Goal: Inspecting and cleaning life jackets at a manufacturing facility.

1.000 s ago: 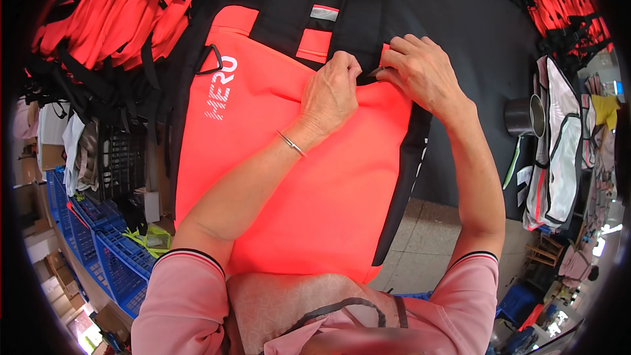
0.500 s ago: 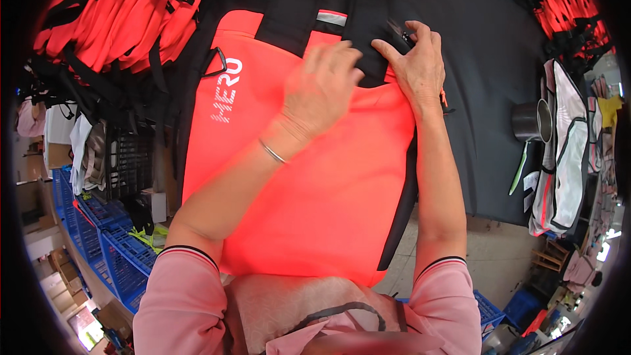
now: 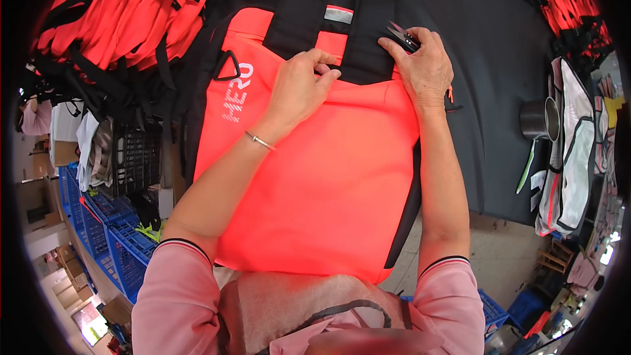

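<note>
Backpack: the big bright orange backpack point(image 3: 315, 184) lies flat on the black counter point(image 3: 490, 92), right in front of the person.
Which way it points: its strap end points away from the person, and its other end comes past the counter's edge, close to the person's front.
Long line of it: it runs almost straight out from the person.
Straps: two wide black straps point(image 3: 371, 26) go out from the backpack's far end, with a silver strip point(image 3: 338, 14) between them.
Ring: a black triangle ring point(image 3: 228, 66) sits at the backpack's far left corner.
Left hand: the left hand point(image 3: 299, 89) is over the backpack's far part, fingers curled, with a small gap by the thumb. I can't tell if it touches the cloth.
Right hand: the right hand point(image 3: 426, 69) is at the backpack's far right corner, holding small snips point(image 3: 402, 36). Their tips point away and a bit left.
Cup: a metal cup point(image 3: 539, 118) is well to the right of the backpack.
Pile: more orange bags point(image 3: 125, 20) are left of the backpack's far end.
</note>
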`<state>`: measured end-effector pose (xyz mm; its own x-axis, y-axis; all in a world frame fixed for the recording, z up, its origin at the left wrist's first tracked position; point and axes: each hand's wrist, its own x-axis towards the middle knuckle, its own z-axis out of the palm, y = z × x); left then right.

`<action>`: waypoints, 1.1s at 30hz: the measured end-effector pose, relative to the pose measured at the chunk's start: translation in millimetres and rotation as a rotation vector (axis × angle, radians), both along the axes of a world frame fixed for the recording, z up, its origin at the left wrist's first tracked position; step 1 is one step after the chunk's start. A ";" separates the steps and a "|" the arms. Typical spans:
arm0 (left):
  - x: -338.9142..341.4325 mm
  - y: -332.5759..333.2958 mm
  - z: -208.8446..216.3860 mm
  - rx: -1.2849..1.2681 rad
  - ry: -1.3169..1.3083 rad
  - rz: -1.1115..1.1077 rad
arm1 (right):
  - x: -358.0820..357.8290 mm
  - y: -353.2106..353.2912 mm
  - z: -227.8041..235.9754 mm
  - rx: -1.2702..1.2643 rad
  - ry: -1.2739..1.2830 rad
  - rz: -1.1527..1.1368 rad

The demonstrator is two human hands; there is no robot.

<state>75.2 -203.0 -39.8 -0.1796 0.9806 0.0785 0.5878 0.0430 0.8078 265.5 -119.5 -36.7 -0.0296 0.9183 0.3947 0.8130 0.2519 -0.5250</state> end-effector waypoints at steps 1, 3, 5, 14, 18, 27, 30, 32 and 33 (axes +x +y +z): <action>1.2 2.6 1.1 -0.070 0.002 0.016 | 1.5 0.6 -1.8 0.052 -0.004 0.008; 1.4 3.1 -1.1 -0.071 0.022 0.012 | 1.9 1.2 -3.6 0.105 -0.005 0.015; 1.1 2.9 -7.7 -0.074 0.045 0.010 | -0.1 1.4 -5.0 0.102 -0.021 0.022; 11.1 15.0 -14.4 0.052 0.204 0.023 | 0.8 3.8 -6.2 0.102 -0.035 0.050; 12.8 17.1 -22.9 0.157 0.401 -0.002 | 2.5 3.6 -5.4 0.095 -0.033 0.061; 8.0 -13.4 -22.2 0.248 -0.065 0.099 | 6.7 5.4 -6.7 0.160 0.014 0.136; 5.5 -9.0 -13.5 0.186 -0.119 0.088 | 4.9 2.9 -3.2 0.175 -0.021 0.163; 4.7 -5.2 -13.5 0.127 -0.117 0.050 | 3.4 2.9 -3.2 0.347 -0.014 0.258; 4.1 -3.1 -14.8 0.139 -0.090 0.041 | 0.9 0.3 -2.0 0.348 -0.014 0.258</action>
